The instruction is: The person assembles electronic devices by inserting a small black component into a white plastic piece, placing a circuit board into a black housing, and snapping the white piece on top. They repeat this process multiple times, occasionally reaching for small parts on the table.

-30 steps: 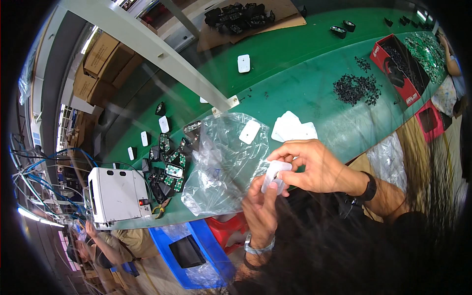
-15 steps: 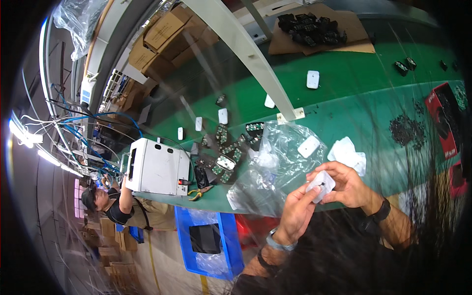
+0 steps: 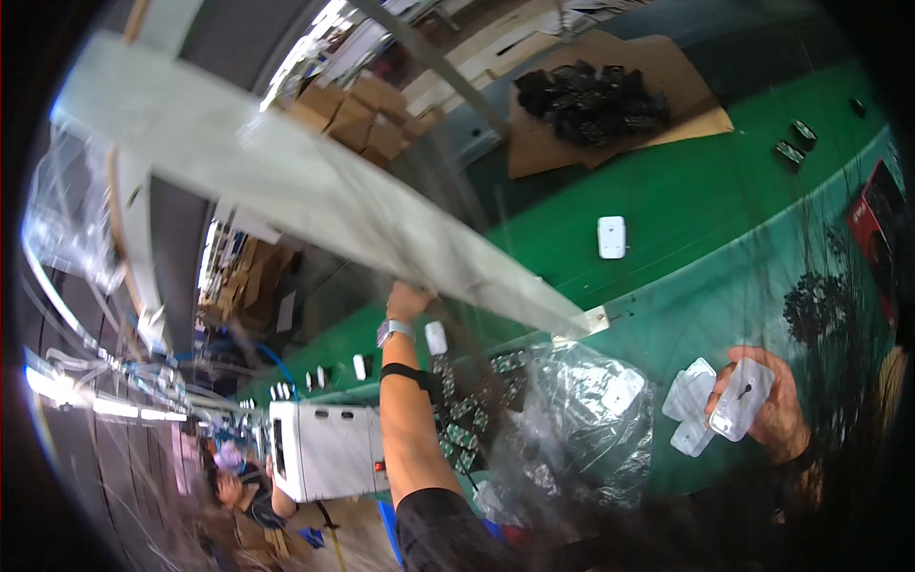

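Note:
In my right hand [image 3: 783,405] is a white rounded rectangular cover [image 3: 732,412] with a dark keyhole-like mark, held near the table's front edge. A few similar white covers [image 3: 688,400] lie overlapping just left of it. My left arm is stretched far forward, and my left hand [image 3: 408,299] is over the green belt beside the slanted metal post [image 3: 467,272]. Its fingers are blurred and partly hidden at the post, so what they hold, if anything, does not show. A white piece [image 3: 436,337] lies nearest to that hand.
A clear plastic bag [image 3: 572,429] and scattered black-and-green parts [image 3: 462,419] cover the middle. A white machine [image 3: 334,448] stands left, with a co-worker [image 3: 250,491] beyond. Black parts [image 3: 596,105] lie on cardboard [image 3: 696,95] at the back; another white piece [image 3: 611,237] sits on the belt.
My left hand has let go of the white cover and reached forward and left to the belt. The right hand, still with a cover, has moved right. The view has turned.

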{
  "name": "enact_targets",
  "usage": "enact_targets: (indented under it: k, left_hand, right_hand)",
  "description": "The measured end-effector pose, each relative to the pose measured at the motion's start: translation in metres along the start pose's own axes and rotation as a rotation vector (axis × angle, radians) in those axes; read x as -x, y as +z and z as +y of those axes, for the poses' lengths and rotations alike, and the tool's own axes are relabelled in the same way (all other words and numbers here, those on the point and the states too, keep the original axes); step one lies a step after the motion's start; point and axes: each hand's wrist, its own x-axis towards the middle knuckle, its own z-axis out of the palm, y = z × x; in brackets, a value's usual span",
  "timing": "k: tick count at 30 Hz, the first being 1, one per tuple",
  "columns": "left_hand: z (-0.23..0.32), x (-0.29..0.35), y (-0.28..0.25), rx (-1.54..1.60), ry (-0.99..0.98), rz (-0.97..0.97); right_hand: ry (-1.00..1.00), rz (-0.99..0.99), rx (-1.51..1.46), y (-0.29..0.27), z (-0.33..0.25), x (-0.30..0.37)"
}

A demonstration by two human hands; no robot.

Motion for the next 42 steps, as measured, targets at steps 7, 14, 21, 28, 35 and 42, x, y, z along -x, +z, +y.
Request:
enact_targets:
  k: [7, 14, 21, 28, 35, 42]
  left_hand:
    - [0.103, -0.018, -0.024, -0.162, -0.018, -0.15]
    - [0.256, 0.192, -0.171, 1.22, -0.036, 0.137]
    - [0.383, 0.351, -0.139, 1.158, 0.218, -0.281]
    - [0.427, 0.404, -0.042, 1.966, -0.035, -0.138]
    - [0.48, 0.398, -0.068, 2.061, -0.188, -0.047]
    - [0.504, 0.399, -0.061, 1.9, -0.201, -0.026]
  right_hand:
    - [-0.07, 0.117, -0.014, 0.005, -0.007, -0.002]
    - [-0.01, -0.036, -0.051, 0.044, -0.005, 0.021]
    - [0.068, -0.306, -0.255, 0.087, 0.01, 0.042]
    - [0.042, -0.203, -0.199, 0.063, 0.036, 0.094]
    - [0.031, 0.072, 0.137, 0.067, 0.013, 0.119]
    - [-0.036, 0.157, 0.451, 0.066, 0.014, 0.127]
